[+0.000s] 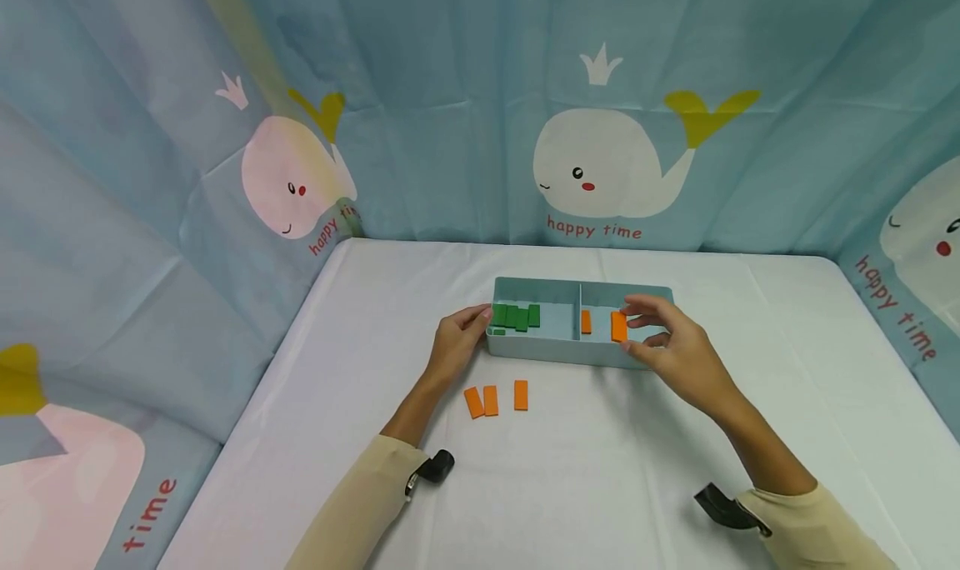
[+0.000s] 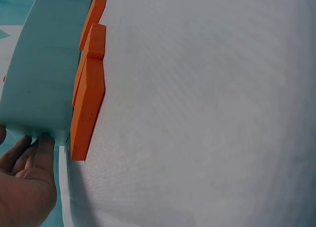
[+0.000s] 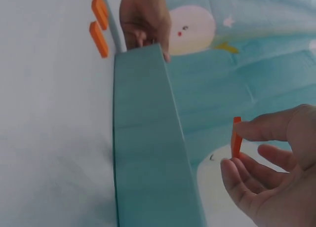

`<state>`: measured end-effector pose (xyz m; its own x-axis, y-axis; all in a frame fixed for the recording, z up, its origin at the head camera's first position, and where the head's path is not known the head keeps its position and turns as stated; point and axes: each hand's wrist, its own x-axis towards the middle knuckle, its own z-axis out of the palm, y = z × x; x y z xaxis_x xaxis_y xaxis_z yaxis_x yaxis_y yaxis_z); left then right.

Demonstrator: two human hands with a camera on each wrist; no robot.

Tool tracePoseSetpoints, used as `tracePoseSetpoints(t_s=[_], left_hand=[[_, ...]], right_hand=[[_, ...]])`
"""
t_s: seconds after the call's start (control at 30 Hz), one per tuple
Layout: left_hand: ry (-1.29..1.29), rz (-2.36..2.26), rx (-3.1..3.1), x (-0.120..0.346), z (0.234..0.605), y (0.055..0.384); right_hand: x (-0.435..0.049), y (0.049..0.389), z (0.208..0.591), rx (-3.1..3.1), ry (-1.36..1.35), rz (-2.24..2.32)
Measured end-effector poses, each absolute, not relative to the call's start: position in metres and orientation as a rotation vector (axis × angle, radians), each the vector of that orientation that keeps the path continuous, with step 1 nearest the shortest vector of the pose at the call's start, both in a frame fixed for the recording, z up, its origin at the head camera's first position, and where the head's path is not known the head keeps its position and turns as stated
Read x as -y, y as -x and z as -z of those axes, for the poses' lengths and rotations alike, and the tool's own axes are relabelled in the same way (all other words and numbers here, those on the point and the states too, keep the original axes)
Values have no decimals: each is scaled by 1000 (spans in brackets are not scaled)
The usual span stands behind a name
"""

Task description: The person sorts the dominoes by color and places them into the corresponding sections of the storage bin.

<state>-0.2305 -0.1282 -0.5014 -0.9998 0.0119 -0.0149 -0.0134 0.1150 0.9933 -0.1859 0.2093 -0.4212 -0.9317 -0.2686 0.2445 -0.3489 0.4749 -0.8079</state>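
A light teal box (image 1: 555, 351) with a divider stands on the white table. In its left compartment lie several green tiles (image 1: 512, 317). The right compartment has an orange tile (image 1: 586, 322) beside the divider. My right hand (image 1: 686, 362) pinches another orange tile (image 3: 237, 137) between thumb and fingertips, over that right compartment. At the box's left end, my left hand (image 1: 452, 343) grips the wall, with bent fingers (image 2: 45, 155) against the outside. Three orange tiles lie in front of the box, one tile (image 1: 521, 395) apart from the other two.
A white cloth (image 1: 585, 487) covers the table. Behind it and at the sides hang blue curtains (image 1: 450, 137) printed with whales. Black wrist cameras, one on the left sleeve (image 1: 435, 467) and one on the right sleeve (image 1: 723, 507), are above the cloth.
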Motion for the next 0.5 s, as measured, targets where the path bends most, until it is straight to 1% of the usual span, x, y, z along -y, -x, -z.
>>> tracePoseSetpoints(t_s=[0.5], left_hand=[[13, -2054, -2353, 127, 500, 230]], right_hand=[[-219, 218, 430, 2690, -483, -1368]])
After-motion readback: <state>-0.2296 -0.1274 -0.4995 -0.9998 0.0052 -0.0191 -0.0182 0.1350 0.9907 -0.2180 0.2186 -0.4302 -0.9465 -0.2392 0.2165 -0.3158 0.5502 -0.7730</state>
